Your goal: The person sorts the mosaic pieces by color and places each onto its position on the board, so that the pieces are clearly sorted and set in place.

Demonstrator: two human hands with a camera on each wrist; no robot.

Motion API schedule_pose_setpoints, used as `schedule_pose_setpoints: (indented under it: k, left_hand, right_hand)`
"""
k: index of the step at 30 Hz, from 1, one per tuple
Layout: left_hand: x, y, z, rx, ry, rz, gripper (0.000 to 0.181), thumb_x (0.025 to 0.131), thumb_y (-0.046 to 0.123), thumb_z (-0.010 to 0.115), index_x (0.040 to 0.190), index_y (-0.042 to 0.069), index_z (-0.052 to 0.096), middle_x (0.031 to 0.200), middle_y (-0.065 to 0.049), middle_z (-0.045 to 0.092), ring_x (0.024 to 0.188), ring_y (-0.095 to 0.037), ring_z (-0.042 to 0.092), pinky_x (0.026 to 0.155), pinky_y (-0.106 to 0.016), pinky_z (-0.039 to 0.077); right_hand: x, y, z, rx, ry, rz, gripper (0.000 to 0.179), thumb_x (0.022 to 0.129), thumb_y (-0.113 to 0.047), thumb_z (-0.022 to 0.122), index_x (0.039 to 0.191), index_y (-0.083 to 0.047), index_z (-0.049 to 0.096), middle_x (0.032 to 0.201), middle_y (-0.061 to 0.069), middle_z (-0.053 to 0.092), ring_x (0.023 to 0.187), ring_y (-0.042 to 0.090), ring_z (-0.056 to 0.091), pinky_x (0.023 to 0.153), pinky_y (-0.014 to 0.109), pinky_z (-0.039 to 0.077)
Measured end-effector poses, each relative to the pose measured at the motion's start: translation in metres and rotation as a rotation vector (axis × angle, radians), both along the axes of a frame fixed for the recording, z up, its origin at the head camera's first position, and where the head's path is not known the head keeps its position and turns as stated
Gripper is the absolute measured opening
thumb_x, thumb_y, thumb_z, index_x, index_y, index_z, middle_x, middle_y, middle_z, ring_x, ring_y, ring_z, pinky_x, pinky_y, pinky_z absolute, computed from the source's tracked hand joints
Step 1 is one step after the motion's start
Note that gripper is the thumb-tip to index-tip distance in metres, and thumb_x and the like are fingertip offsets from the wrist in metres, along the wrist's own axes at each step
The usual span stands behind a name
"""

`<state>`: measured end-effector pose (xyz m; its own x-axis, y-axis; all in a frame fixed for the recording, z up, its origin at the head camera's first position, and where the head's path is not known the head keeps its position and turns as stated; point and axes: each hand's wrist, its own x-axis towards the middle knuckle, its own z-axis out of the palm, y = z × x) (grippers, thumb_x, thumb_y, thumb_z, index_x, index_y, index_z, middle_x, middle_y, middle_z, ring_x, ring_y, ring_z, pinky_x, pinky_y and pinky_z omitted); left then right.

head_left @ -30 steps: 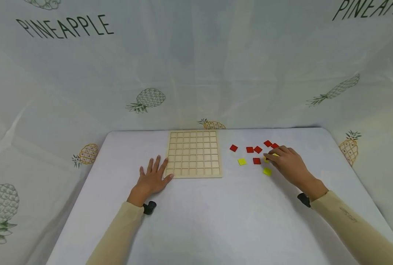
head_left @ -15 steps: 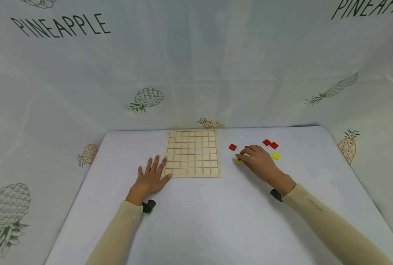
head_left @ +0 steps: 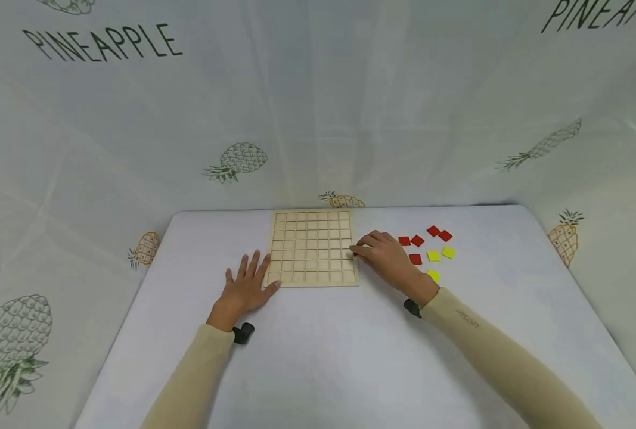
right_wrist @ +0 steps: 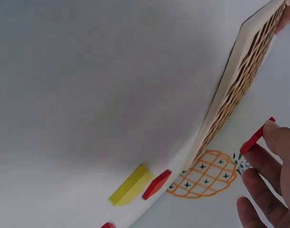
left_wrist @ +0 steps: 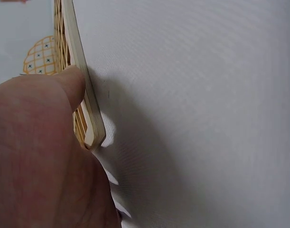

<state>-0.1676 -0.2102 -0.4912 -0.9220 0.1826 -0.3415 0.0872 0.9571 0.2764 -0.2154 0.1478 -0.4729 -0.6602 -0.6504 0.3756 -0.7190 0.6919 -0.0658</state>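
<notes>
A square wooden grid board (head_left: pixel 312 244) with many shallow square cells lies at the far middle of the table. My left hand (head_left: pixel 244 292) rests flat with spread fingers at its near left corner. In the left wrist view the thumb (left_wrist: pixel 71 85) lies over the board's edge. My right hand (head_left: pixel 391 260) is by the board's right edge. Between thumb and finger it pinches a small red square tile (right_wrist: pixel 257 136), seen in the right wrist view and mostly covered by fingertips in the head view.
Right of that hand lie several red tiles (head_left: pixel 415 260) and several yellow tiles (head_left: pixel 449 252) on the white table (head_left: pixel 318 357). Another yellow tile (right_wrist: pixel 130 185) shows in the right wrist view. Behind the table hangs a pineapple-printed cloth (head_left: pixel 318 119).
The right hand has moved left from among the tiles to the board's right edge, and a red tile is now in its fingers. The left hand has stayed put.
</notes>
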Motion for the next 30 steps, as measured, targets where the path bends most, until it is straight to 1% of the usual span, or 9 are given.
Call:
schedule_pose_setpoints:
  k: [3,7,10,14,17,21,24,27,30]
  left_hand:
    - [0.002,0.002,0.002,0.004,0.006,-0.002,0.079,0.111,0.05,0.043,0.171,0.009,0.012,0.177,-0.021,-0.003,0.162,-0.046,-0.005,0.122,-0.076,-0.001]
    - [0.004,0.004,0.003,-0.013,0.024,-0.006,0.078,0.111,0.049,0.044,0.171,0.009,0.013,0.177,-0.022,0.0,0.162,-0.047,-0.002,0.122,-0.077,0.002]
    - [0.005,0.004,0.003,-0.023,0.041,-0.008,0.078,0.111,0.049,0.045,0.171,0.009,0.015,0.177,-0.022,0.002,0.162,-0.047,0.001,0.122,-0.077,0.004]
    - [0.003,0.003,-0.002,-0.025,0.06,-0.012,0.079,0.111,0.049,0.046,0.171,0.008,0.015,0.177,-0.022,0.003,0.162,-0.048,0.002,0.121,-0.078,0.006]
    - [0.001,0.001,-0.008,-0.037,0.069,-0.018,0.08,0.111,0.052,0.044,0.171,0.01,0.012,0.177,-0.021,0.001,0.162,-0.047,0.0,0.121,-0.077,0.006]
    - [0.0,-0.001,-0.014,-0.05,0.07,-0.018,0.081,0.111,0.054,0.041,0.171,0.012,0.009,0.177,-0.019,-0.001,0.162,-0.045,-0.001,0.122,-0.076,0.006]
    - [0.001,0.0,-0.012,-0.06,0.056,-0.012,0.081,0.111,0.055,0.04,0.172,0.013,0.008,0.178,-0.018,-0.003,0.163,-0.044,-0.002,0.123,-0.075,0.005]
    - [0.002,0.002,-0.007,-0.058,0.049,-0.004,0.081,0.111,0.054,0.042,0.171,0.011,0.01,0.178,-0.019,-0.001,0.163,-0.045,-0.001,0.123,-0.075,0.005]
    - [0.004,0.004,-0.002,-0.049,0.058,0.002,0.079,0.111,0.052,0.043,0.171,0.009,0.015,0.177,-0.021,0.004,0.162,-0.046,0.002,0.123,-0.075,0.007]
  right_hand:
    - [-0.003,-0.011,-0.002,-0.018,-0.009,0.002,0.026,0.091,-0.01,0.084,0.117,-0.009,0.082,0.105,0.005,0.075,0.105,0.027,0.066,0.091,0.043,0.056]
    - [-0.008,-0.025,-0.004,-0.035,-0.001,0.003,0.023,0.092,-0.01,0.083,0.115,-0.01,0.082,0.104,0.004,0.076,0.103,0.026,0.066,0.088,0.042,0.056]
    - [-0.012,-0.037,-0.005,-0.034,-0.006,0.005,0.02,0.094,-0.011,0.081,0.114,-0.011,0.082,0.104,0.003,0.075,0.103,0.025,0.066,0.089,0.04,0.055]
    - [-0.017,-0.056,-0.005,-0.034,-0.027,0.008,0.02,0.096,-0.013,0.079,0.116,-0.012,0.081,0.106,0.002,0.075,0.104,0.024,0.065,0.093,0.039,0.054]
    - [-0.021,-0.073,-0.005,-0.038,-0.03,0.014,0.02,0.096,-0.014,0.079,0.117,-0.012,0.082,0.106,0.001,0.076,0.104,0.023,0.065,0.091,0.038,0.054]
    - [-0.027,-0.096,-0.005,-0.009,-0.021,0.014,0.021,0.099,-0.018,0.076,0.119,-0.014,0.081,0.108,0.001,0.076,0.105,0.022,0.065,0.091,0.036,0.054]
    - [-0.03,-0.11,-0.005,0.004,-0.038,0.02,0.022,0.101,-0.02,0.074,0.121,-0.014,0.081,0.111,0.001,0.076,0.107,0.023,0.065,0.094,0.037,0.055]
    - [-0.033,-0.124,-0.003,0.01,-0.072,0.022,0.023,0.102,-0.021,0.071,0.122,-0.014,0.08,0.113,0.002,0.076,0.11,0.024,0.066,0.1,0.041,0.055]
    - [-0.038,-0.137,-0.002,0.03,-0.1,0.02,0.024,0.104,-0.023,0.069,0.124,-0.014,0.079,0.116,0.003,0.076,0.114,0.025,0.066,0.106,0.045,0.053]
